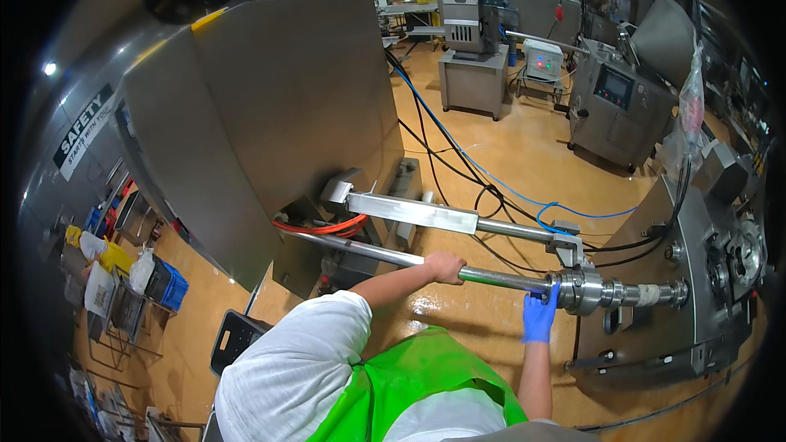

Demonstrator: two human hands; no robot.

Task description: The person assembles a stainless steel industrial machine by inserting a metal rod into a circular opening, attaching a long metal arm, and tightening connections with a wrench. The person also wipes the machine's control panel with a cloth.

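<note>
Steel pipe (491,276) runs level from grey hopper (270,123) to coupling nut (583,288) at steel machine (704,278). Left hand (444,266), bare, clenched round pipe mid-span; right hand (539,317), blue-gloved, grips pipe end beside nut. Joint looks seated; tightening likely remains

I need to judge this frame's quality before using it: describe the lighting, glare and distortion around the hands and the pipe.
Head view: bright, even overhead light; glare streaks run along the steel pipe and shine off the wet orange floor; the fisheye bends straight edges near the black rim; the bare left hand and blue-gloved right hand on the pipe look sharp, without motion blur.
</note>
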